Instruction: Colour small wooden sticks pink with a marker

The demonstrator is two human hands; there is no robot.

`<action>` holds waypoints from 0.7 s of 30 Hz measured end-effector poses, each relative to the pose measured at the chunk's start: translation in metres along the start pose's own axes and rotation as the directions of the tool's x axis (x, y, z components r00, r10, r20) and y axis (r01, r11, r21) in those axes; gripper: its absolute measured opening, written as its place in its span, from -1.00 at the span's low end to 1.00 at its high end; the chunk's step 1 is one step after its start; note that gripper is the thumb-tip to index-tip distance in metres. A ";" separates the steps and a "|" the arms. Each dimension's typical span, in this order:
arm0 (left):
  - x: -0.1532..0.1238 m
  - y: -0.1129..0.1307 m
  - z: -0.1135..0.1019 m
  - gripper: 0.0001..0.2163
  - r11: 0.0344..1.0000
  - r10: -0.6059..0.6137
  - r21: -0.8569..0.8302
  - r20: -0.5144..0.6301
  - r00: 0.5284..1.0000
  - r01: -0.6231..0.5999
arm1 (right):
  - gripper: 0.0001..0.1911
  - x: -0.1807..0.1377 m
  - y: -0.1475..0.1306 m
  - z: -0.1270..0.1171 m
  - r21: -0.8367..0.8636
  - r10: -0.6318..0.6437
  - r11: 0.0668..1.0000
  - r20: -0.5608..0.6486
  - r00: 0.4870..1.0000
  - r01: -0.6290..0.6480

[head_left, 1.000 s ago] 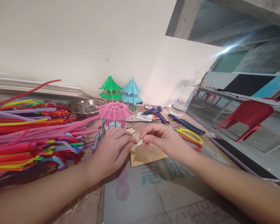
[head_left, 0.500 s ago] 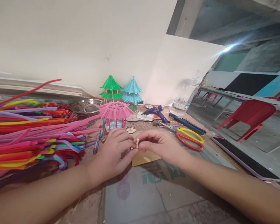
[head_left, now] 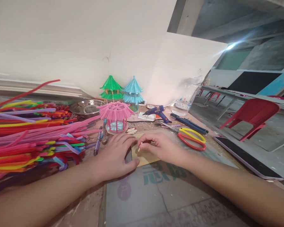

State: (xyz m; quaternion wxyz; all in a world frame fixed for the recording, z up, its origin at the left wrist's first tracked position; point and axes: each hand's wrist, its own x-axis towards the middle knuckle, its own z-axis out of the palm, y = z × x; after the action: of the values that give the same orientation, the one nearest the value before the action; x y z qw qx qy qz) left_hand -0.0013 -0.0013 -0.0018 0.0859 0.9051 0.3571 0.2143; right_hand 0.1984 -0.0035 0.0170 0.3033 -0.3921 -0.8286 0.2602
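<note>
Between thumb and forefinger, my right hand (head_left: 157, 145) pinches a short pale wooden stick (head_left: 139, 147) above a yellow sheet (head_left: 145, 160). My left hand (head_left: 118, 156) rests at the sheet's left edge, thumb and fingers apart, with nothing seen in it. Several more short wooden sticks (head_left: 132, 130) lie just beyond the left hand. Behind them stands a small pavilion with a pink roof (head_left: 115, 111), pink posts and a pale base. The sheet lies on a grey board (head_left: 142, 198) with green printed characters.
Bundles of coloured pipe cleaners (head_left: 33, 135) fill the left side. Farther back are a metal bowl (head_left: 87, 107), green (head_left: 111, 86) and blue pavilions (head_left: 133, 90), and a glue gun (head_left: 158, 113). Scissors (head_left: 192, 138), dark-handled pliers (head_left: 189, 124) and a phone (head_left: 246, 156) lie on the right.
The left thumb and fingers have spread and come away from the stick. My right hand now holds the stick alone, tilted and slightly lower over the sheet.
</note>
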 end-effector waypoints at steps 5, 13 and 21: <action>0.002 0.002 -0.003 -0.59 0.999 -0.049 0.022 0.085 0.995 0.047 | -0.90 -0.002 0.005 0.008 -0.328 -0.187 0.924 0.065 0.980 0.197; 0.000 0.000 -0.001 -0.59 0.998 -0.044 0.047 0.079 0.996 0.040 | -0.86 -0.006 -0.002 0.011 -0.514 -0.269 0.813 0.086 0.959 0.274; -0.002 -0.001 0.001 -0.57 0.999 -0.032 0.036 0.058 0.998 0.030 | -0.83 -0.007 -0.004 0.012 -0.566 -0.361 0.734 0.142 0.922 0.375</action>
State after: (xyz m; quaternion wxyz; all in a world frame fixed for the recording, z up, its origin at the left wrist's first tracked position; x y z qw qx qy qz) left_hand -0.0021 -0.0019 -0.0038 0.0838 0.9067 0.3721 0.1800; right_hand 0.1913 -0.0134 0.0094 0.2044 -0.2913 -0.9321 -0.0670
